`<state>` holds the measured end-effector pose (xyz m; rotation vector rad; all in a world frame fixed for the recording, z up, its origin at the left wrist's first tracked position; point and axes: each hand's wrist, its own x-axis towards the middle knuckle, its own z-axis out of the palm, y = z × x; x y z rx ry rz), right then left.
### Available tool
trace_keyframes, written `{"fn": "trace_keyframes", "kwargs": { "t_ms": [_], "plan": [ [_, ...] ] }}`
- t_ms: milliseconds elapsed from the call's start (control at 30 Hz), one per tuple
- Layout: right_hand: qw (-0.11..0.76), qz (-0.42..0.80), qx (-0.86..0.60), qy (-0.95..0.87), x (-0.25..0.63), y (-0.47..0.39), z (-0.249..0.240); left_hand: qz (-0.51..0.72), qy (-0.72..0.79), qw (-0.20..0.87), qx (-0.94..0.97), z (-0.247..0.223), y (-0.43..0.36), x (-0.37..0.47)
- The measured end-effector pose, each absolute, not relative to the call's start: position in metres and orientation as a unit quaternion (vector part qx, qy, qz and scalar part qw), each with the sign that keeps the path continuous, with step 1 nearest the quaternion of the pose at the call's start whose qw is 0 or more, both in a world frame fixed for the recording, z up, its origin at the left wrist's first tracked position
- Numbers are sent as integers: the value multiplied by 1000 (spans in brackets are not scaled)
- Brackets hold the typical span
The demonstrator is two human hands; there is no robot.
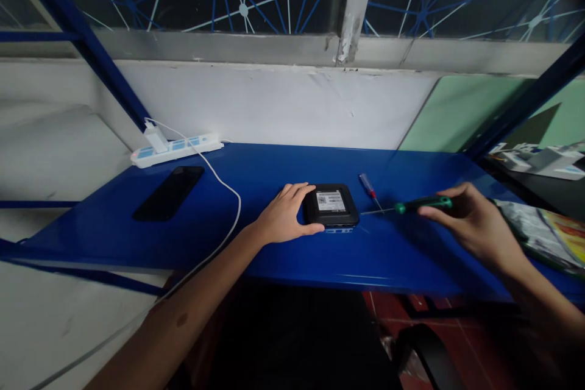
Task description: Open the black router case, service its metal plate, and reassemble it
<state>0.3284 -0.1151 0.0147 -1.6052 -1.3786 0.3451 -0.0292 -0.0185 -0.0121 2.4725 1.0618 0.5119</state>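
Right hand (478, 225) pinches green-handled screwdriver (414, 204), thin shaft pointing left, tip just beside flat black square box (331, 204). Left hand (286, 213), thumb and fingers spread, clasps box midway between front and back edges of blue table (274, 259).

Phone (169, 194) at nine o'clock, bag (543, 231) at three

From the blue table's (256, 164) middle, a white power strip (180, 147) with plug (156, 137) and cable (240, 202) sits towards ten; a green board (457, 113) leans at two.
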Motion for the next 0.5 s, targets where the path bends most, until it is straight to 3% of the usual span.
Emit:
{"fn": "trace_keyframes", "kwargs": {
  "t_ms": [267, 500],
  "plan": [
    [331, 153, -682, -634, 334, -135, -3, 177, 390, 212, 878, -12, -18, -29],
    [310, 144, -673, -656, 326, -142, -9, 180, 390, 215, 877, -11, -17, -29]
  ]
}}
